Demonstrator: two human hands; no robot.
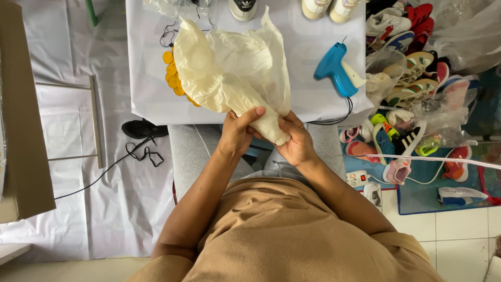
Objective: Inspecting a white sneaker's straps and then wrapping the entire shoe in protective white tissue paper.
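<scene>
Cardboard, brown and flat, fills the far left edge as the side of a box (21,120), standing on white sheeting that covers the floor (109,209). A black cable (104,169) trails across that sheeting towards a dark shoe (140,128) lying just under the near edge of the counter (151,78), which is covered in white paper. On the counter's left part a cluster of yellow round tags (171,73) peeks out from behind a large crumpled sheet of cream tissue paper (229,62).

That paper is held up over the counter's near edge, fanning wide at the top and twisted to a narrow neck at the bottom. The left hand (237,130) has its grip closed around the neck, thumb across the front. The right hand (297,141) touches the same neck from the other side, its grip also closed on the paper, fingers wrapped behind it. Both hands meet just above the person's grey-trousered lap.

Right of the paper, a blue tagging gun (336,68) lies on the counter, its dark cord running off the edge. Pale shoe toes (329,8) sit at the far edge. Beyond the counter, on the right, a heap of mixed coloured sneakers (417,89) and clear plastic bags covers the floor, with a white power strip (358,179) near the person's right knee.
</scene>
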